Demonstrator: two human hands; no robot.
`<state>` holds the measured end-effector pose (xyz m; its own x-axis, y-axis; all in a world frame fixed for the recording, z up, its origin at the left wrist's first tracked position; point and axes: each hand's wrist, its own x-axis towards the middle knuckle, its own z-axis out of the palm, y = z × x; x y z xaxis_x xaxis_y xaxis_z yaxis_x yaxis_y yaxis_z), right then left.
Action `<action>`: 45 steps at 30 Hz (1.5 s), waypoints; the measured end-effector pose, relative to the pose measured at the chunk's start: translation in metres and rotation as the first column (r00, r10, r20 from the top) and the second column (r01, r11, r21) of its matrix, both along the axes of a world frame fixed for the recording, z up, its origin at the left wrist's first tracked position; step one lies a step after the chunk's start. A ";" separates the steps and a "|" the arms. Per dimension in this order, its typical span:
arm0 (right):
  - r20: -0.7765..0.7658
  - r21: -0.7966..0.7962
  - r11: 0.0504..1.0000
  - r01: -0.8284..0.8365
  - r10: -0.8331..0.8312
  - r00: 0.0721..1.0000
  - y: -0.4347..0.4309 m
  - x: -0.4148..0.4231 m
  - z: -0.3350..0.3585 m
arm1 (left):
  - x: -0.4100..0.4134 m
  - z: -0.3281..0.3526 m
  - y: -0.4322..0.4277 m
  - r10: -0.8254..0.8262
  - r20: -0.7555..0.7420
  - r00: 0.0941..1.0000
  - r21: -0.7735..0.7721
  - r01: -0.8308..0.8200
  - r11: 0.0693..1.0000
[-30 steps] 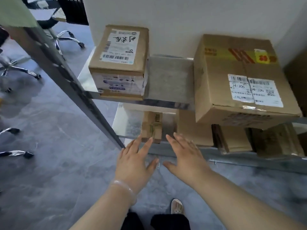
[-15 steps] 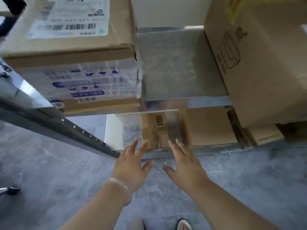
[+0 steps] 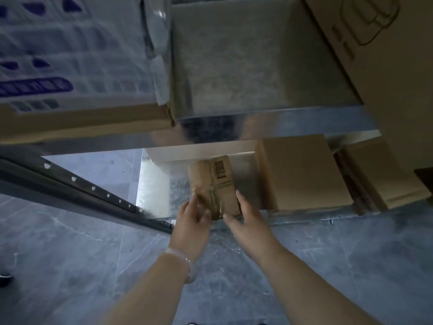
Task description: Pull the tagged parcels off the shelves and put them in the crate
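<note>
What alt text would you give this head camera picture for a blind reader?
The left hand and right hand grip the near end of a small taped parcel with a barcode on a low metal shelf. Plain boxes sit to its right; bigger boxes crowd the shelf above.

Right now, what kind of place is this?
Probably a parcel storeroom: grey metal shelving holds plain brown cardboard boxes, and the left hand and right hand grip a small taped brown parcel with a barcode.

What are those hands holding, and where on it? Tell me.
Both hold the taped parcel at its near end: left hand on its left edge, right hand on its right edge.
</note>
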<state>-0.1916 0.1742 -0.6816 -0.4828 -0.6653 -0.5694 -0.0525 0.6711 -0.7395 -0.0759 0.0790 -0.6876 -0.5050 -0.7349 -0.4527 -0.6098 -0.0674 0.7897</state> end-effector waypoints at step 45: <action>0.052 -0.229 0.949 0.218 -0.211 0.976 0.086 0.049 0.125 | 0.039 0.114 0.074 0.030 -0.108 0.994 0.060 -0.023 0.998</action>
